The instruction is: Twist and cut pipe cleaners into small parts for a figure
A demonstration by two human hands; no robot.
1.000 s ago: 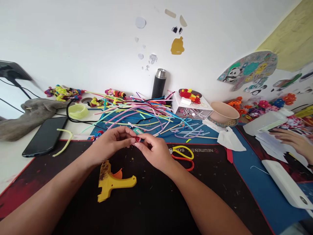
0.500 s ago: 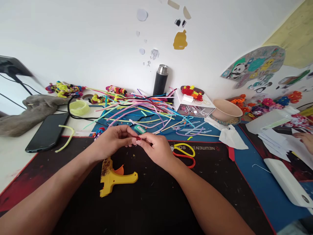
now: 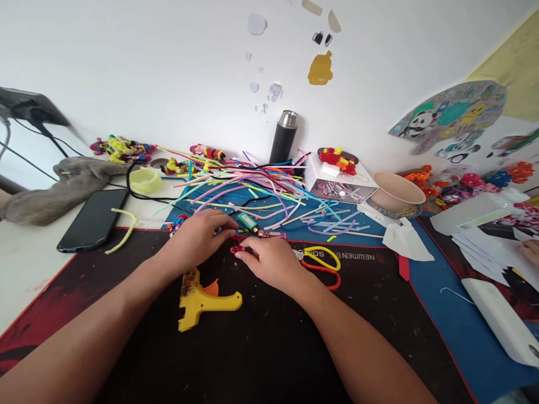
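My right hand (image 3: 269, 261) pinches a small, shiny dark red piece of pipe cleaner (image 3: 236, 249) between thumb and fingers. My left hand (image 3: 202, 238) is just to its left, fingers curled and tips close together; what they hold, if anything, cannot be made out. Another dark red bit (image 3: 239, 238) shows right by the left fingertips. Below the left hand lies a yellow hot glue gun (image 3: 206, 302) with an orange trigger. Scissors (image 3: 322, 259) with yellow and red handles rest beside my right hand. Beyond the fingers sits a small green object (image 3: 247, 221).
Many coloured pipe cleaners (image 3: 252, 182) are heaped at the back, near a black flask (image 3: 283, 137) and a white box (image 3: 343, 179). A phone (image 3: 92, 220) lies left; a pinkish bowl (image 3: 398, 192) and a white device (image 3: 501, 320) stand right. Another person's hand (image 3: 531, 249) shows at the right edge.
My hands, which met at the red piece, are now slightly apart; it stays in my right hand. My left fingers have shifted up. The view has turned slightly left.
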